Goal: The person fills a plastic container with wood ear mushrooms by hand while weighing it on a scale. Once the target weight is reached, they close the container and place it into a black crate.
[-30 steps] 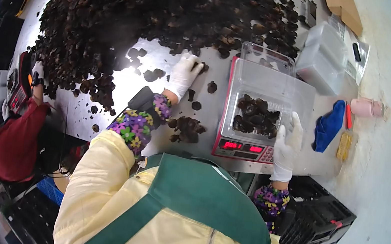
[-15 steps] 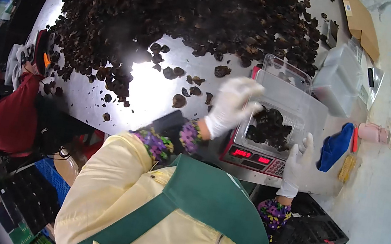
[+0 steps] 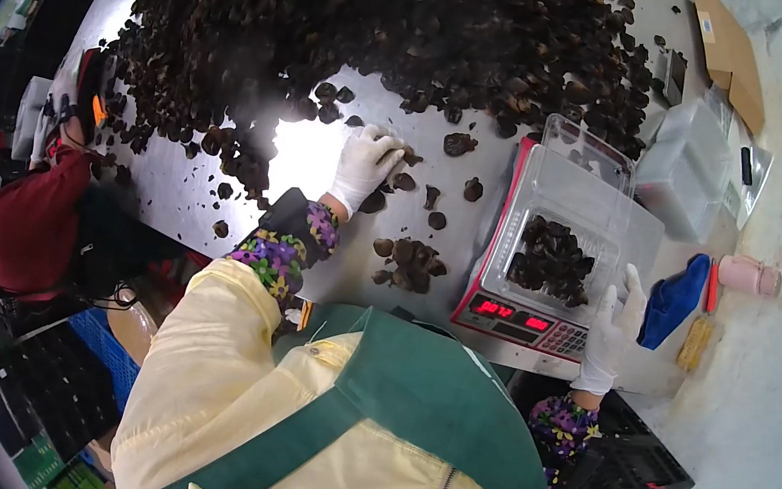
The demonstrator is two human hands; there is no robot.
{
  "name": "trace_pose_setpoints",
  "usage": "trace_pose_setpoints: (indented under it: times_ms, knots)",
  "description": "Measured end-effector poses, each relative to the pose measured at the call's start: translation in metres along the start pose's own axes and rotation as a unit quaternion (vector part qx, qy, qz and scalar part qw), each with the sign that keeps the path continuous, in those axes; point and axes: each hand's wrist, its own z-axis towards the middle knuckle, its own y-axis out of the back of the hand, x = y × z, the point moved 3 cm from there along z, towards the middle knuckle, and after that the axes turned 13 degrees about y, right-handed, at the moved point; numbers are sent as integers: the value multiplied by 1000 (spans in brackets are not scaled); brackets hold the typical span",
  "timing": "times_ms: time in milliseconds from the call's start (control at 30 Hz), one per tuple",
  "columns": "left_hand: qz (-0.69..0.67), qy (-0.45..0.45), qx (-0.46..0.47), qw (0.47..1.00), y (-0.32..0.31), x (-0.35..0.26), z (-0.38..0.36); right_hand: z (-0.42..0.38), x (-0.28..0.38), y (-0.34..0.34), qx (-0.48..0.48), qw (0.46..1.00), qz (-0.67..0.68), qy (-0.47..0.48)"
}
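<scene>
My gloved left hand [image 3: 362, 167] is over the metal table, its fingers bent and closed on a dark wood ear mushroom [image 3: 411, 157]. Several loose pieces lie around it, and a small cluster of wood ear mushrooms [image 3: 411, 264] sits nearer my body. On the red-edged digital scale [image 3: 525, 327] rests a clear plastic tray [image 3: 519, 282] with a heap of wood ear mushrooms [image 3: 552, 261] in it. Beside the scale's right edge, my gloved right hand [image 3: 613, 330] is open, fingers up and apart, holding nothing.
A large pile of wood ear mushrooms [image 3: 375, 14] covers the table's far side. Clear plastic containers [image 3: 681, 177], a blue cloth [image 3: 674, 302], a brush [image 3: 696, 341] and a pink roll [image 3: 750, 276] lie to the right. Another person in a red sleeve [image 3: 35, 222] works at the left.
My left hand has moved left from beside the tray to the loose pieces. The scale's red display has gone from 0069 to 0072. My right hand stays by the scale.
</scene>
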Motion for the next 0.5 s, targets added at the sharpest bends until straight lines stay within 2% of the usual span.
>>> trace_pose_setpoints:
  times_ms: [167,233,333,367,433,467,500]
  knots:
    - [-107,97,10,989,2,8,5,-3,2,2,3,1000,0,11]
    - [-69,130,45,988,15,-11,7,-6,2,2,8,1000,-5,5]
    - [-36,11,71,997,20,-38,9,-8,3,1,9,1000,-7,17]
    - [-35,10,71,997,11,-30,9,-8,6,1,13,1000,-6,13]
    - [-63,-36,131,989,-13,-15,11,-8,7,2,14,1000,-7,10]
    - [4,-41,143,989,-16,-7,14,-8,8,3,11,1000,-5,25]
    - [3,-43,144,989,-13,-12,15,-9,9,5,7,999,-4,40]
